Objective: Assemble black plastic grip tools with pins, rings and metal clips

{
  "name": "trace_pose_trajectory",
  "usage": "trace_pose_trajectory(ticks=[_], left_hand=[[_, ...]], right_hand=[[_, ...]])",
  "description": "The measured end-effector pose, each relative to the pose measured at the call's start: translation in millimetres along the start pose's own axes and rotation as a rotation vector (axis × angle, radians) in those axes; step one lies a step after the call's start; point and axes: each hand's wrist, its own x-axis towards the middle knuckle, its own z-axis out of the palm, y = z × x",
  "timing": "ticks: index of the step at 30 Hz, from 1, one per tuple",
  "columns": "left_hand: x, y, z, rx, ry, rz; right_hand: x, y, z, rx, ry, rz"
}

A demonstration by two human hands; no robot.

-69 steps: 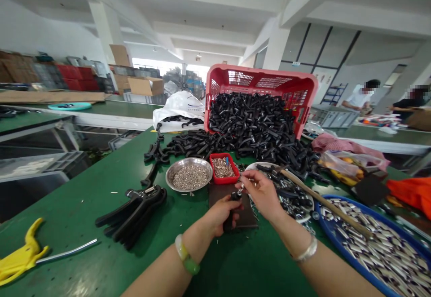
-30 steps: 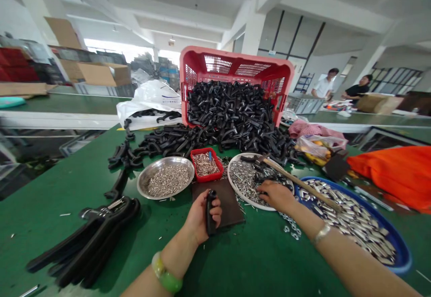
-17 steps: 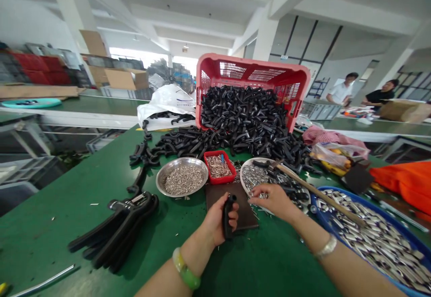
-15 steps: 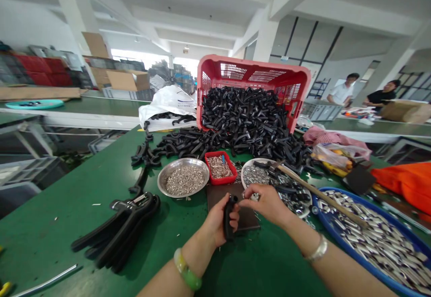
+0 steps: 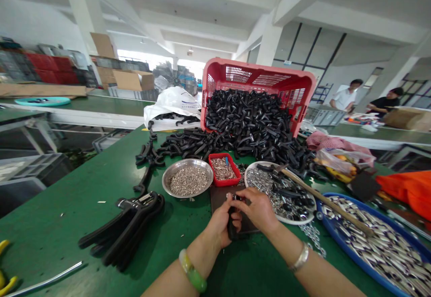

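My left hand [image 5: 218, 223] is wrapped around a black handle [image 5: 232, 229], held upright over a dark flat block [image 5: 215, 196]. My right hand [image 5: 257, 209] pinches at the handle's top end, where a small shiny metal part [image 5: 237, 197] shows between the fingertips; its shape is mostly hidden. Just beyond the hands are a red tray of metal pins [image 5: 226, 182], a steel bowl of small metal pieces [image 5: 164, 184] and a white bowl [image 5: 247, 178] with rings, chain links and black parts. Several black hand grips with springs [image 5: 131, 225] lie on the left.
A tipped red basket [image 5: 310, 81] spills black handles [image 5: 249, 121] across the back of the green table [image 5: 60, 225]. A hammer [image 5: 330, 202] rests across the white bowl and a blue tray [image 5: 326, 229] of metal pieces. At front left lies a metal rod [image 5: 50, 279]. Two people work at the back right.
My right hand has come in from the right to the top of the black handle and now meets my left hand. The view has shifted slightly.
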Motion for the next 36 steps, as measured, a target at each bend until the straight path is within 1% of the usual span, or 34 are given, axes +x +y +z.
trace_pose_trajectory(ticks=[2,5,7,9,10,11,12,13,14,16,18,20,22,26,29,34,36], left_hand=[[0,-1,-1.1,0.007,0.026,0.003],[0,-2,-1.7,0.009,0.019,0.006],[0,-3,-0.5,0.040,0.033,0.026],[0,-2,1.2,0.073,0.076,0.050],[0,-2,2.0,0.067,0.094,0.053],[0,0,2.5,0.044,0.101,0.046],[0,1,2.6,0.009,0.095,0.029],[0,2,2.4,-0.026,0.078,0.007],[1,3,1.8,-0.053,0.056,-0.012],[2,4,-0.3,-0.067,0.023,-0.027],[4,4,-2.8,-0.053,0.010,-0.026],[6,3,-5.2,-0.037,0.001,-0.025],[7,2,-7.1,-0.028,-0.008,-0.025],[6,3,-8.9,-0.032,-0.014,-0.029],[5,4,-8.2,-0.034,-0.023,-0.032],[2,5,-6.2,-0.043,-0.029,-0.037],[2,6,-5.9,-0.050,-0.040,-0.051]], right_hand=[[-1,2,4,-0.038,-0.005,-0.039],[-1,3,2,-0.085,-0.057,-0.122],[-2,5,-5,-0.121,-0.138,-0.201],[-3,14,-20,-0.189,-0.245,-0.254],[-3,21,-30,-0.259,-0.287,-0.226],[-3,32,-42,-0.348,-0.317,-0.156],[-3,44,-55,-0.454,-0.324,-0.048],[-3,57,-69,-0.573,-0.338,0.110],[-3,71,-83,-0.623,-0.349,0.192],[-4,94,-104,-0.646,-0.427,0.255],[-6,109,-115,-0.619,-0.493,0.251],[-8,116,-115,-0.609,-0.505,0.249],[-9,116,-107,-0.610,-0.505,0.253],[-11,111,-91,-0.580,-0.574,0.237],[-15,104,-85,-0.589,-0.585,0.231],[-16,103,-84,-0.637,-0.482,0.296],[-12,100,-85,-0.609,-0.405,0.308]])
